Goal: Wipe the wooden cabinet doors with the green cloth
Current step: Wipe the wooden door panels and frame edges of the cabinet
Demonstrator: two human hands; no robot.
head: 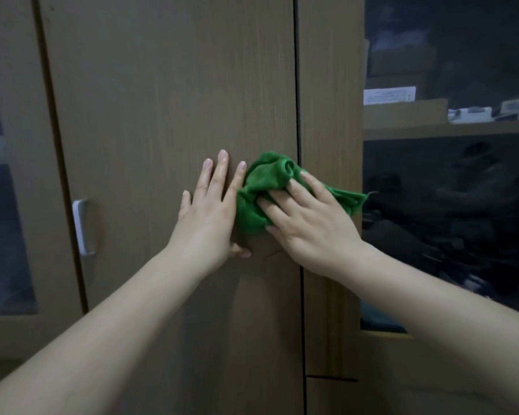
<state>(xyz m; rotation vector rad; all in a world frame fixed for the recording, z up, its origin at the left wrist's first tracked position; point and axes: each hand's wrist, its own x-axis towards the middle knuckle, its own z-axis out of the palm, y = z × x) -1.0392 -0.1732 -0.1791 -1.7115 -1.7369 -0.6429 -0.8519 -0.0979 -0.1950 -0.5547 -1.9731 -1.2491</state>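
A tall wooden cabinet door fills the middle of the view. A crumpled green cloth lies pressed against it near its right edge. My right hand covers the cloth, fingers spread over it and gripping it against the wood. My left hand rests flat on the door just left of the cloth, fingers apart and pointing up, its index finger touching the cloth's edge. A second wooden door panel stands to the right of a dark vertical gap.
A white handle sits on the middle door's left edge. Glass-fronted doors flank the wood: one at the left, one at the right showing shelves with boxes and papers behind reflections.
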